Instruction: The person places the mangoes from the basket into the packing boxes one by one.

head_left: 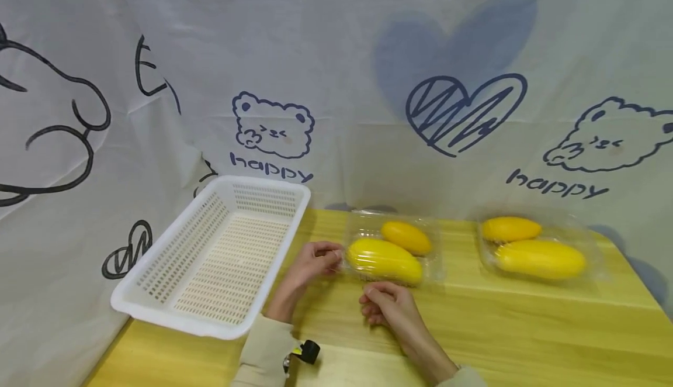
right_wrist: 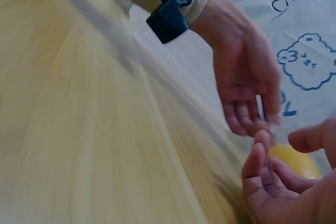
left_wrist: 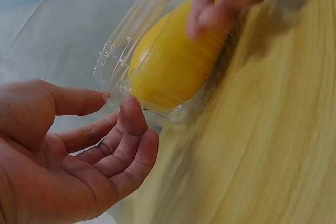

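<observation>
A clear plastic clamshell box (head_left: pixel 433 270) holds two yellow oblong, mango-like fruits, a larger one (head_left: pixel 386 260) in front and a smaller one (head_left: pixel 406 237) behind. At the box's left end, my left hand (head_left: pixel 314 263) pinches its thin plastic edge between thumb and fingertips. In the left wrist view, the left hand (left_wrist: pixel 79 145) is at the box's corner beside the fruit (left_wrist: pixel 168 59). My right hand (head_left: pixel 391 311) is just in front of the box, fingers loosely curled and nothing seen in them. Whether it touches the box is unclear.
A white perforated plastic basket (head_left: pixel 284 246) stands to the left of my left hand. Another clear box (head_left: pixel 594 255) with two yellow fruits sits farther right on the wooden table (head_left: pixel 499 340). A printed cloth (head_left: pixel 347 83) hangs behind the table.
</observation>
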`<action>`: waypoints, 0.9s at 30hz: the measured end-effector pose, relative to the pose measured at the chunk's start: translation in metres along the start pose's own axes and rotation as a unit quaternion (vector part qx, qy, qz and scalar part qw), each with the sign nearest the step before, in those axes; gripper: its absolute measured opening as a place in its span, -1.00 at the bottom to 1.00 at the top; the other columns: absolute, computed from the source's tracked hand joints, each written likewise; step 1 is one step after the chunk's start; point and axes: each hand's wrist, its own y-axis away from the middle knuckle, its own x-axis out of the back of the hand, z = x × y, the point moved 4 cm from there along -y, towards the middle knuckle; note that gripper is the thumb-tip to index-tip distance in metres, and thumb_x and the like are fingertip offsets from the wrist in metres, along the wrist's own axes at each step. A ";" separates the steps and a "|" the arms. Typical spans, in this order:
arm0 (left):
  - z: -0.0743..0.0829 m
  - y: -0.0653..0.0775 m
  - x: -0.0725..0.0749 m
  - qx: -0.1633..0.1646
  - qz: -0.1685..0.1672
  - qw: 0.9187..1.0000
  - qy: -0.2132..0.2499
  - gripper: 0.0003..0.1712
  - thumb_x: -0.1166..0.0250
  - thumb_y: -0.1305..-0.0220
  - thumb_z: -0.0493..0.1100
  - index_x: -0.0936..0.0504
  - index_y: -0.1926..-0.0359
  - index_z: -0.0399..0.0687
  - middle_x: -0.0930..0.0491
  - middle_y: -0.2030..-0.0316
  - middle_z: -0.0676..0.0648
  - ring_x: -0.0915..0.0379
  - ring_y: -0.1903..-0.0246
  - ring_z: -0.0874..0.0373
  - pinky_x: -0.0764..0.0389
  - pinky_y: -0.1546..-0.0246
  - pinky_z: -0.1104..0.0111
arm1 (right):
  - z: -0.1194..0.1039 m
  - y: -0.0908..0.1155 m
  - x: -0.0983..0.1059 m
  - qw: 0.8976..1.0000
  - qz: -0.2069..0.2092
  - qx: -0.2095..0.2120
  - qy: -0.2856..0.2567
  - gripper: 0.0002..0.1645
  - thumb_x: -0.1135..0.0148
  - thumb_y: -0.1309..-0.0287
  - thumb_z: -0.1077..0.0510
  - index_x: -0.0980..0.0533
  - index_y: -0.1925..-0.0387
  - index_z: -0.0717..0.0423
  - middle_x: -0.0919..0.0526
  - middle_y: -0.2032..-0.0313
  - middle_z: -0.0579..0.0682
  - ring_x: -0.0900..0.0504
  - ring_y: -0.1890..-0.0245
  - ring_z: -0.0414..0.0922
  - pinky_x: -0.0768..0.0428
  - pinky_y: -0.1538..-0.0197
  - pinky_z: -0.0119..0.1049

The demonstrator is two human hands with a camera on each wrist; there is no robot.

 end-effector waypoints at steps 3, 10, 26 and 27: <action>0.000 0.001 0.002 0.002 0.001 1.000 0.000 -0.62 -0.19 -0.44 -0.31 -0.58 -0.15 -0.51 -0.68 0.14 -0.36 -0.64 0.29 0.07 -0.70 0.09 0.05 | 0.005 -0.008 -0.013 0.998 -0.008 -0.020 -0.062 -0.58 -0.24 -0.44 0.14 -0.54 -0.08 0.46 -0.74 0.31 0.02 -0.68 0.39 -0.21 -0.64 0.34 -0.40; -0.001 0.002 0.005 0.008 0.014 1.000 0.005 -0.64 -0.22 -0.41 -0.33 -0.60 -0.13 -0.50 -0.70 0.21 -0.23 -0.61 0.34 0.17 -0.71 0.09 0.07 | 0.009 -0.024 -0.039 0.989 0.000 -0.032 -0.147 -0.52 -0.28 -0.41 0.13 -0.53 -0.08 0.51 -0.75 0.33 -0.01 -0.68 0.38 -0.21 -0.65 0.27 -0.36; -0.003 0.006 0.000 0.008 0.040 0.999 0.019 -0.65 -0.27 -0.35 -0.37 -0.61 -0.08 -0.55 -0.67 0.08 -0.38 -0.58 0.35 0.20 -0.71 0.17 0.18 | 0.010 -0.026 -0.051 0.976 0.066 -0.021 -0.204 -0.64 -0.37 -0.34 0.10 -0.62 0.10 0.38 -0.72 0.41 -0.04 -0.66 0.44 -0.24 -0.63 0.35 -0.41; -0.003 0.006 0.000 0.005 0.042 0.999 0.017 -0.66 -0.27 -0.35 -0.37 -0.62 -0.07 -0.55 -0.67 0.08 -0.39 -0.58 0.35 0.19 -0.71 0.18 0.19 | 0.011 -0.026 -0.051 0.976 0.069 -0.019 -0.204 -0.65 -0.37 -0.34 0.11 -0.62 0.09 0.39 -0.72 0.41 -0.04 -0.65 0.45 -0.24 -0.63 0.36 -0.41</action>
